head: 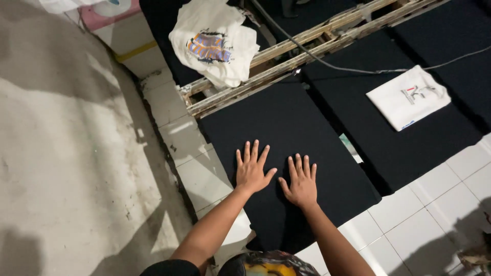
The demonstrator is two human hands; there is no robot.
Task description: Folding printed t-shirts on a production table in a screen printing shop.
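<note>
The left hand (251, 171) and right hand (300, 182) lie flat, fingers spread, gripping nothing, side by side on the near black pad (286, 122), with a folded white shirt (408, 96) on the next pad.

No packages, signs or screens in view. Only label-like marks: multicolour printed graphic (208, 47) on crumpled white shirt at far left of platen row; small red-and-dark print (415, 92) on folded white shirt on right platen.
</note>
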